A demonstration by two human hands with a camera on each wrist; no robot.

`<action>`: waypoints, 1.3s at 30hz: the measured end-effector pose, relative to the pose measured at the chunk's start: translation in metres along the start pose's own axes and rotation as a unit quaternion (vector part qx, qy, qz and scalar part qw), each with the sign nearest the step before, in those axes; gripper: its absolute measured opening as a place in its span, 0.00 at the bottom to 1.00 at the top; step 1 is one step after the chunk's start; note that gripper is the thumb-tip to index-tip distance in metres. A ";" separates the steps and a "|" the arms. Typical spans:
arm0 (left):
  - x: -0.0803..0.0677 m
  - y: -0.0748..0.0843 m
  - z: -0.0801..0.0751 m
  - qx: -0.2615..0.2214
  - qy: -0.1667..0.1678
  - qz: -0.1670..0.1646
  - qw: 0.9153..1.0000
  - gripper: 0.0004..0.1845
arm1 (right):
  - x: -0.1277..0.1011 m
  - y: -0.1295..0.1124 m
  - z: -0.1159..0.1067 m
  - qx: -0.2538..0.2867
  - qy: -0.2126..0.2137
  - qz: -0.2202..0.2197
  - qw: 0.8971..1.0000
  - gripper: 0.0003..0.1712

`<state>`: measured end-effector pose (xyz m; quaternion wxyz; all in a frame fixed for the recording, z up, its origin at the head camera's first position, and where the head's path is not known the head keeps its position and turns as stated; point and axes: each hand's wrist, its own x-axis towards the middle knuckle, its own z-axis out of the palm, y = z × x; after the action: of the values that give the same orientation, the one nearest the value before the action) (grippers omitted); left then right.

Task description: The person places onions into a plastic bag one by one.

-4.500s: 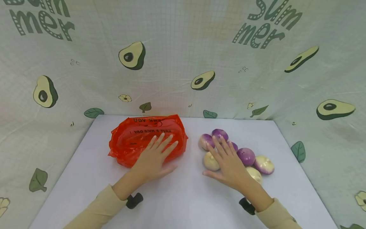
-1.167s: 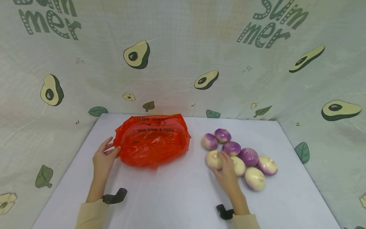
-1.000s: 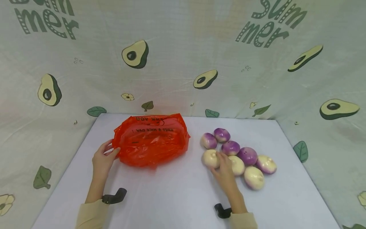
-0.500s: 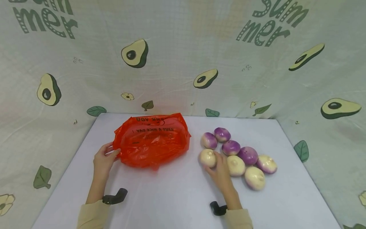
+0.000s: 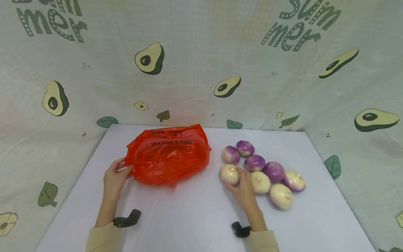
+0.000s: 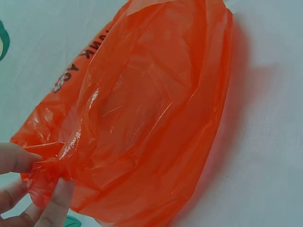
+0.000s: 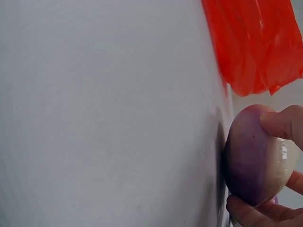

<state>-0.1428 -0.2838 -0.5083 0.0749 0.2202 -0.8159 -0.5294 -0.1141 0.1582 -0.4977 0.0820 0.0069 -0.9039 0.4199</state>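
Note:
A red plastic bag with dark printing lies at the left of the white table, its mouth spread. My left hand pinches the bag's left edge; in the left wrist view its fingers bunch the film. At the right, my right hand grips a white and purple turnip between thumb and fingers. The right wrist view shows that turnip close to the tabletop; whether it touches cannot be told. Right beside the hand sits another pale turnip.
Several more turnips lie behind and right of the right hand, among them a purple one and a pale one. The table meets a patterned cloth at the back and sides. A black wrist camera sits on the right wrist.
From hovering spread over the bag and turnips, the left hand has moved to the bag's left edge and pinched it. The right hand has taken hold of a turnip and shifted it slightly left.

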 end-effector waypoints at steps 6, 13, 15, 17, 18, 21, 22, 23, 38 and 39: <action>0.016 -0.035 0.009 0.011 0.024 -0.004 1.000 0.33 | -0.001 0.000 -0.002 0.004 -0.001 0.003 1.000 0.41; 0.010 -0.040 0.010 0.009 0.022 -0.011 1.000 0.35 | -0.002 -0.009 -0.010 0.016 0.004 -0.012 1.000 0.42; 0.005 -0.038 0.010 0.004 0.019 -0.017 1.000 0.35 | -0.003 -0.015 -0.013 0.016 0.009 -0.021 1.000 0.42; 0.001 -0.037 0.010 -0.006 0.018 -0.020 1.000 0.35 | -0.003 -0.021 -0.017 0.025 0.013 -0.029 0.999 0.42; -0.001 -0.035 0.010 -0.011 0.018 -0.022 1.000 0.35 | -0.002 -0.024 -0.018 0.030 0.014 -0.031 0.999 0.43; -0.008 -0.035 0.010 -0.025 0.019 -0.024 0.999 0.35 | -0.001 -0.035 -0.023 0.055 0.017 -0.040 0.998 0.43; -0.009 -0.035 0.010 -0.028 0.019 -0.025 0.999 0.35 | 0.000 -0.039 -0.025 0.065 0.016 -0.044 0.997 0.43; -0.011 -0.037 0.010 -0.029 0.019 -0.027 0.999 0.35 | 0.001 -0.044 -0.026 0.071 0.015 -0.047 0.996 0.43; -0.085 0.048 -0.002 -0.107 0.006 -0.064 0.992 0.34 | 0.024 -0.106 -0.012 0.088 -0.051 -0.124 0.987 0.39; -0.085 0.047 -0.001 -0.112 0.007 -0.063 0.992 0.35 | 0.026 -0.109 -0.009 0.085 -0.059 -0.127 0.986 0.39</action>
<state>-0.0801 -0.2316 -0.4567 0.0715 0.2645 -0.7353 -0.6199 -0.1292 0.0956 -0.4050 0.0804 0.1534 -0.8599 0.4801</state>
